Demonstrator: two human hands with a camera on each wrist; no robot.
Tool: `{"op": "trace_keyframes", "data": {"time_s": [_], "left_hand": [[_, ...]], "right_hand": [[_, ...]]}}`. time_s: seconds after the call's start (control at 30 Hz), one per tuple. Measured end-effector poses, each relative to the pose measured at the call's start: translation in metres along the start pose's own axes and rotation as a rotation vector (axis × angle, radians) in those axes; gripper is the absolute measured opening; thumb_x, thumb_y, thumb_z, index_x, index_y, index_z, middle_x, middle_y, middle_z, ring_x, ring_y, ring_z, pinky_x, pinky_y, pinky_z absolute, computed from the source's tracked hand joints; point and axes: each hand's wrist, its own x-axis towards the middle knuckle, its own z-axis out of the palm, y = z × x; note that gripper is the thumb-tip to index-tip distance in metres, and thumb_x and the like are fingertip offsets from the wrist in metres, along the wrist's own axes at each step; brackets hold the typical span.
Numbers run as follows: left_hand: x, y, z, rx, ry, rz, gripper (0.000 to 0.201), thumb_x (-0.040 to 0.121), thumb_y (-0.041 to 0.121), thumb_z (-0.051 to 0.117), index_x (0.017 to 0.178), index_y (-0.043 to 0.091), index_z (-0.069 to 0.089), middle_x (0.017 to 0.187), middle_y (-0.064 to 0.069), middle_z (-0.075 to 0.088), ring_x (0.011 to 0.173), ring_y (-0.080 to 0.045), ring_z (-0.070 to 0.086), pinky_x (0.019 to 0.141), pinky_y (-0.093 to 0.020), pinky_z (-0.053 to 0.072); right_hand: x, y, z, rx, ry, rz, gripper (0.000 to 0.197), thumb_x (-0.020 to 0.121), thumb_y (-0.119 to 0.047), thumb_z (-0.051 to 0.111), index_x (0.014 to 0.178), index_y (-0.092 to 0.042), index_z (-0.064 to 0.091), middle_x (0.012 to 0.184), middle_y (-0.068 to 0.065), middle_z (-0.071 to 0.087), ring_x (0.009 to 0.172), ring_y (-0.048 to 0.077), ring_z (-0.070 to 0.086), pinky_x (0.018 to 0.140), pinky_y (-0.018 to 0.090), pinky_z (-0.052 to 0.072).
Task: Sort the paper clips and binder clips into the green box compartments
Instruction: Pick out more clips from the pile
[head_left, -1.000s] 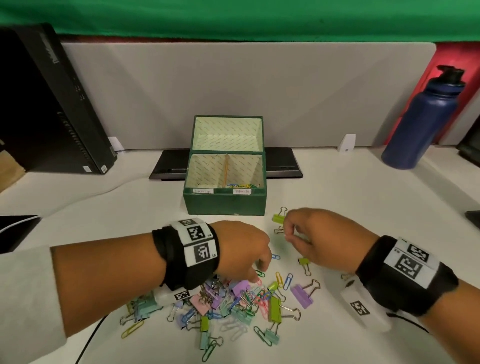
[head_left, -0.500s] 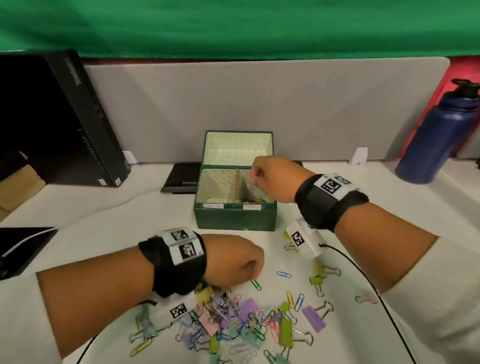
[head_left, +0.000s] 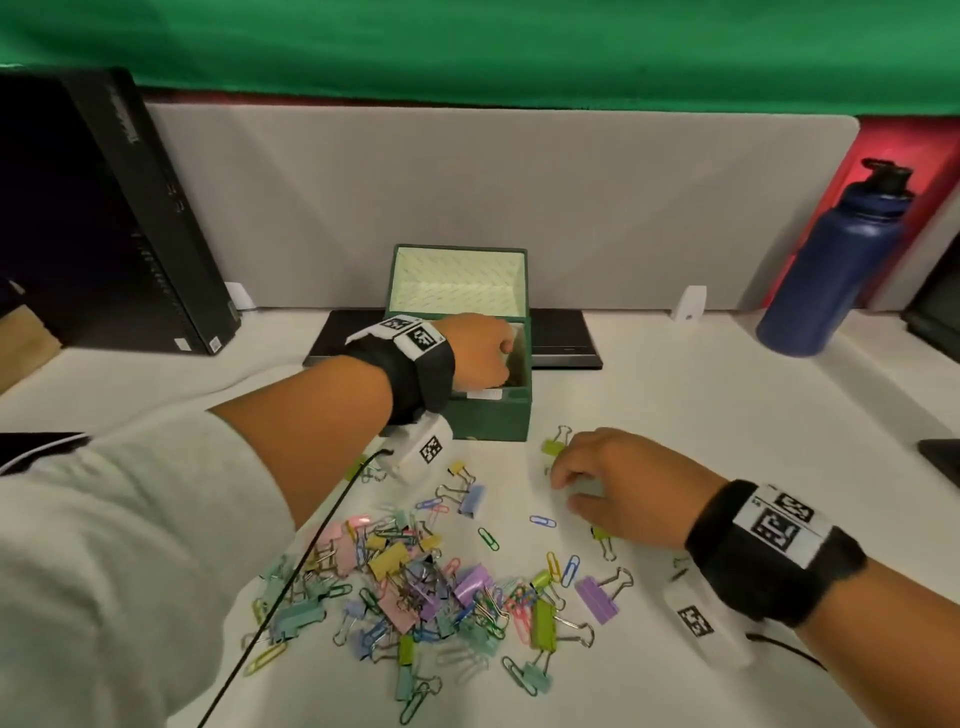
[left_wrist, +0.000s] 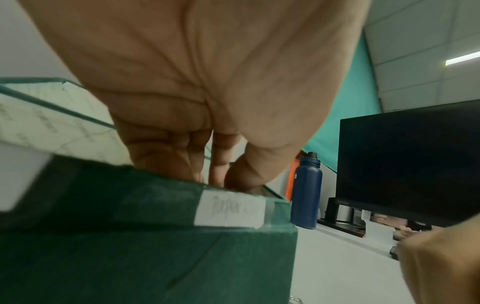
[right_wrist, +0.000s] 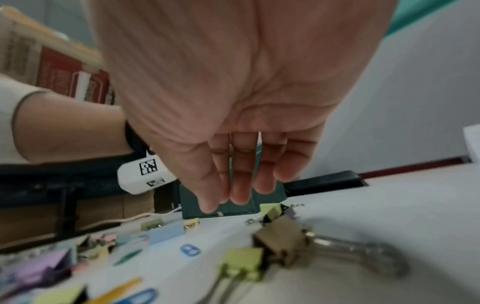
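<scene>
The green box (head_left: 493, 421) stands open at mid-table, and its right compartment carries a paper clip label (left_wrist: 231, 210). My left hand (head_left: 483, 353) reaches down into that compartment. The box's front wall (left_wrist: 155, 246) hides the fingertips and anything between them. My right hand (head_left: 566, 478) rests fingertips-down on the table beside a small green binder clip (head_left: 553, 447). Its fingers (right_wrist: 241, 193) hang straight with nothing in them. A mixed pile of coloured paper clips and binder clips (head_left: 415, 587) lies at the front. A blue paper clip (head_left: 543, 521) lies loose near the right hand.
A dark blue bottle (head_left: 831, 270) stands at the back right, and a black computer case (head_left: 104, 218) leans at the back left. A flat black device (head_left: 563, 340) lies behind the box. A black cable (head_left: 291, 587) runs from my left wrist across the pile.
The right hand left the box and came down to the table by the green binder clip. The left hand rose from the pile and moved over the box's right compartment.
</scene>
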Motion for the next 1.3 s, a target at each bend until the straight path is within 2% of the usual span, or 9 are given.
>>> {"op": "trace_keyframes", "data": {"time_s": [0.17, 0.27, 0.4, 0.6, 0.83, 0.97, 1.07, 1.17, 1.3], "left_hand": [[-0.019, -0.013, -0.005, -0.05, 0.086, 0.026, 0.043, 0.095, 0.018, 0.049, 0.137, 0.025, 0.055, 0.135, 0.001, 0.058, 0.119, -0.02, 0.055, 0.098, -0.03, 0.045], [-0.065, -0.037, -0.004, -0.109, 0.199, 0.08, 0.033, 0.094, 0.017, 0.052, 0.122, 0.027, 0.065, 0.118, 0.008, 0.065, 0.106, -0.012, 0.06, 0.091, -0.024, 0.046], [-0.141, -0.078, 0.016, -0.024, 0.021, 0.026, 0.021, 0.091, 0.028, 0.057, 0.108, 0.036, 0.067, 0.098, 0.017, 0.065, 0.083, 0.0, 0.058, 0.08, -0.025, 0.052], [-0.219, -0.109, 0.053, -0.035, -0.133, -0.053, 0.037, 0.081, 0.061, 0.065, 0.115, 0.045, 0.06, 0.1, 0.023, 0.055, 0.09, 0.004, 0.054, 0.082, -0.023, 0.05], [-0.228, -0.12, 0.077, -0.112, -0.042, -0.096, 0.044, 0.087, 0.05, 0.064, 0.127, 0.046, 0.048, 0.103, 0.021, 0.053, 0.09, 0.001, 0.055, 0.082, -0.024, 0.052], [-0.228, -0.125, 0.074, -0.049, -0.011, -0.151, 0.02, 0.09, 0.044, 0.062, 0.109, 0.039, 0.057, 0.096, 0.019, 0.051, 0.087, -0.004, 0.055, 0.08, -0.024, 0.049], [-0.229, -0.119, 0.077, 0.079, -0.067, -0.177, 0.023, 0.097, 0.044, 0.049, 0.116, 0.033, 0.057, 0.107, 0.013, 0.054, 0.091, -0.011, 0.056, 0.08, -0.029, 0.049], [-0.226, -0.117, 0.08, 0.111, -0.106, -0.19, 0.027, 0.1, 0.038, 0.042, 0.119, 0.029, 0.058, 0.114, 0.008, 0.058, 0.095, -0.015, 0.058, 0.082, -0.032, 0.049], [-0.221, -0.123, 0.077, 0.142, -0.073, -0.257, 0.024, 0.101, 0.035, 0.042, 0.111, 0.023, 0.06, 0.108, 0.004, 0.06, 0.085, -0.015, 0.054, 0.072, -0.03, 0.045]], "right_hand": [[0.006, -0.011, 0.009, -0.012, -0.052, -0.052, 0.023, 0.094, -0.034, 0.06, 0.116, -0.032, 0.067, 0.113, -0.015, 0.062, 0.104, 0.008, 0.055, 0.094, 0.027, 0.047], [0.015, -0.018, 0.013, -0.038, -0.11, -0.095, 0.021, 0.094, -0.035, 0.06, 0.114, -0.033, 0.065, 0.106, -0.016, 0.06, 0.094, 0.009, 0.055, 0.087, 0.026, 0.048], [0.027, -0.023, 0.018, -0.115, -0.18, -0.111, 0.015, 0.094, -0.024, 0.056, 0.094, -0.039, 0.053, 0.094, -0.014, 0.058, 0.084, 0.011, 0.054, 0.073, 0.024, 0.043], [0.039, -0.033, 0.015, -0.156, -0.238, -0.066, 0.022, 0.086, -0.02, 0.052, 0.083, -0.041, 0.046, 0.085, -0.012, 0.059, 0.078, 0.009, 0.053, 0.069, 0.023, 0.045], [0.059, -0.06, 0.005, -0.135, -0.097, -0.151, 0.016, 0.088, -0.019, 0.054, 0.091, -0.034, 0.061, 0.087, -0.011, 0.061, 0.078, 0.012, 0.056, 0.071, 0.027, 0.05], [0.073, -0.089, 0.011, -0.14, -0.097, -0.269, 0.025, 0.095, -0.027, 0.058, 0.118, -0.035, 0.063, 0.114, -0.016, 0.06, 0.099, 0.01, 0.058, 0.087, 0.028, 0.049], [0.087, -0.102, 0.019, -0.205, -0.161, -0.285, 0.034, 0.094, -0.028, 0.061, 0.128, -0.036, 0.059, 0.125, -0.013, 0.058, 0.111, 0.015, 0.058, 0.095, 0.035, 0.05], [0.095, -0.106, 0.02, -0.277, -0.228, -0.264, 0.025, 0.092, -0.027, 0.063, 0.117, -0.033, 0.063, 0.113, -0.01, 0.061, 0.101, 0.016, 0.059, 0.088, 0.036, 0.052], [0.102, -0.108, 0.018, -0.203, -0.261, -0.196, 0.013, 0.09, -0.022, 0.06, 0.098, -0.03, 0.066, 0.09, -0.012, 0.064, 0.078, 0.009, 0.058, 0.068, 0.024, 0.048]]}}
